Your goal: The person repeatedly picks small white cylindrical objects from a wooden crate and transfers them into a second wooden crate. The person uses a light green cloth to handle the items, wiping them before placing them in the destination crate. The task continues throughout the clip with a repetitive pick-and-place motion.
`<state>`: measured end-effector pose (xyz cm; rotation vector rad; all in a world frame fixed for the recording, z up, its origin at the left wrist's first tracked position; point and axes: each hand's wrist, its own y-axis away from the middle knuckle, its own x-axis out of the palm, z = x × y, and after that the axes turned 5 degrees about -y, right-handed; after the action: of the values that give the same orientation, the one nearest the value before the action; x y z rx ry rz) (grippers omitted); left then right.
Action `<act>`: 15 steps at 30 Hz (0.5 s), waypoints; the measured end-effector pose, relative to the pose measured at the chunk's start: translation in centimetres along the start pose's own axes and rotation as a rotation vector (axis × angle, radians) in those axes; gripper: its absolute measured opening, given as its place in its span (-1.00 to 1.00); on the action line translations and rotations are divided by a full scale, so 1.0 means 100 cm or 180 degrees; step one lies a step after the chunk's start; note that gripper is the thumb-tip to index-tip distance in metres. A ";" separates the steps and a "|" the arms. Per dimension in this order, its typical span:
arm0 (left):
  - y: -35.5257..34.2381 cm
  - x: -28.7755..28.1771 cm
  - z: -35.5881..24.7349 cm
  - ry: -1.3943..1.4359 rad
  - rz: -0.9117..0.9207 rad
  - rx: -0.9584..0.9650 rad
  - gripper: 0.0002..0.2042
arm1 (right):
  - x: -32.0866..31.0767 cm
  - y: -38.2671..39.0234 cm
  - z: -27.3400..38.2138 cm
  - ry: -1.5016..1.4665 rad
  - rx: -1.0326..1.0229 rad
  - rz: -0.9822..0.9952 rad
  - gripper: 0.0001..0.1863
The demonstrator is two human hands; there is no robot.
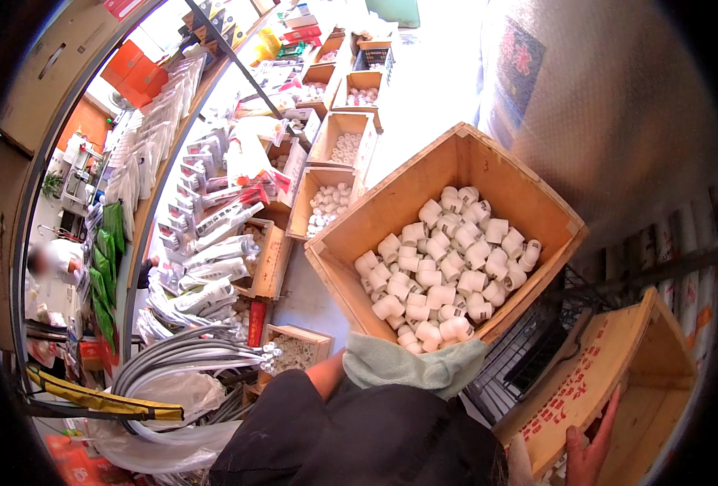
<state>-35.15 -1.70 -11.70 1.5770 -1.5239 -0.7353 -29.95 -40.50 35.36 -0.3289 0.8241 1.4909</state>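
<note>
A large wooden crate full of white elbow pipe fittings is tilted in front of me. Over its near edge lies a grey-green cloth. My left forearm reaches up beside the cloth; the left hand is hidden behind the cloth and the crate, so its fingers do not show. At the lower right, my right hand grips the edge of a second wooden crate, which has red printing on its side and stands tipped. A few white pieces show beneath that hand.
Several smaller wooden bins of white fittings line the floor ahead. To their left are bagged goods and coiled grey and white hoses. A shelf frame with green packets runs along the left. A black wire rack stands between the two crates.
</note>
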 end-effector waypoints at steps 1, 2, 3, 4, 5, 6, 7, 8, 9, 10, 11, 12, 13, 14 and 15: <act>0.001 0.000 0.001 -0.0008 -0.0006 0.0006 -0.76 | 0.000 0.000 -0.001 -0.0084 0.0017 0.0017 -0.14; 0.002 0.001 0.002 -0.0001 -0.0024 0.0007 -0.76 | 0.000 0.000 -0.001 -0.0015 -0.0006 0.0017 -0.14; 0.003 0.000 0.002 0.0016 -0.0029 0.0005 -0.76 | -0.001 -0.001 -0.001 0.0055 -0.0028 0.0019 -0.14; 0.003 0.001 0.001 0.0015 -0.0023 0.0010 -0.76 | -0.001 -0.001 -0.001 0.0124 -0.0050 0.0019 -0.14; 0.003 0.001 0.001 0.0014 -0.0021 0.0008 -0.76 | 0.000 -0.001 0.000 0.0163 -0.0071 0.0010 -0.14; 0.002 0.002 -0.001 0.0005 -0.0019 0.0020 -0.76 | 0.000 -0.002 0.000 0.0203 -0.0094 0.0003 -0.13; 0.002 0.001 -0.001 -0.0012 -0.0010 0.0028 -0.76 | 0.000 -0.002 0.000 0.0244 -0.0119 -0.0001 -0.13; 0.002 0.002 -0.002 -0.0014 -0.0005 0.0038 -0.77 | 0.000 -0.002 0.001 0.0261 -0.0099 -0.0011 -0.13; 0.002 0.001 -0.004 -0.0032 -0.0005 0.0044 -0.77 | 0.000 -0.001 0.001 0.0280 -0.0081 -0.0020 -0.13; 0.001 0.000 -0.006 -0.0038 -0.0009 0.0055 -0.77 | 0.000 -0.001 0.001 0.0298 -0.0064 -0.0027 -0.13; 0.002 -0.001 -0.007 -0.0037 -0.0015 0.0054 -0.77 | 0.000 -0.001 0.001 0.0309 -0.0073 -0.0026 -0.12; 0.002 -0.002 -0.008 -0.0044 -0.0018 0.0059 -0.77 | 0.000 -0.001 0.001 0.0319 -0.0081 -0.0024 -0.12; 0.002 -0.002 -0.008 -0.0037 -0.0003 0.0063 -0.77 | 0.000 -0.001 0.001 0.0329 -0.0090 -0.0022 -0.12; 0.001 -0.005 -0.011 -0.0049 -0.0016 0.0082 -0.77 | 0.000 -0.001 0.001 0.0306 -0.0078 -0.0026 -0.12; 0.000 -0.006 -0.012 -0.0061 -0.0007 0.0077 -0.77 | 0.000 0.000 0.001 0.0283 -0.0066 -0.0031 -0.11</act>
<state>-34.25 -0.96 -11.14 1.5939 -1.5503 -0.7377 -29.89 -40.47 35.45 -0.4165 0.8768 1.4852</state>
